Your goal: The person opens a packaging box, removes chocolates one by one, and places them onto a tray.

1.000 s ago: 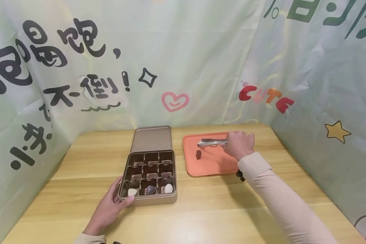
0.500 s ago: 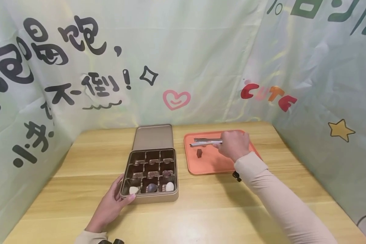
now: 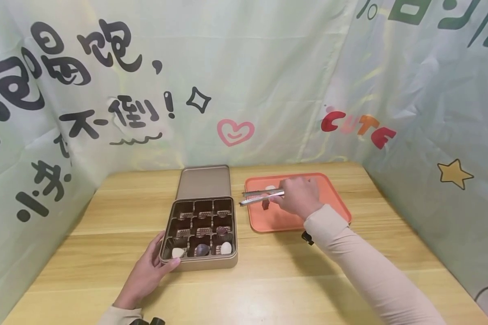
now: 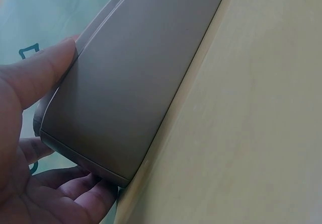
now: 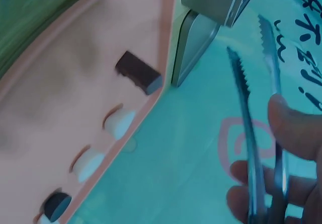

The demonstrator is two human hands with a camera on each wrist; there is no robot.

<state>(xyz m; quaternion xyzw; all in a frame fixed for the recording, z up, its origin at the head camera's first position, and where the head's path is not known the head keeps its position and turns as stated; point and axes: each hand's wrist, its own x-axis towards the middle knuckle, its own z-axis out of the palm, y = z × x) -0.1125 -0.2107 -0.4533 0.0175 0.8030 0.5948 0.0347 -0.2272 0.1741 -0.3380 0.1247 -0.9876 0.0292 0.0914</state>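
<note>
My left hand grips the front left corner of a brown metal chocolate box, thumb at the rim and fingers along the side. Chocolates lie in its front row: a white one, a dark one and another white one. A dark reddish chocolate sits in the middle row's right compartment. My right hand holds metal tongs above the left part of an orange tray. The serrated tong tips stand apart with nothing between them. Below them lies a dark rectangular chocolate.
Along the tray's far edge lie white chocolates and a dark round one, mostly hidden by my right hand in the head view. The box's lid lies behind it. Printed cloth walls in the wooden table.
My right hand has moved left with the tongs, their tips passing the tray's left edge toward the box. The left hand stays on the box.
</note>
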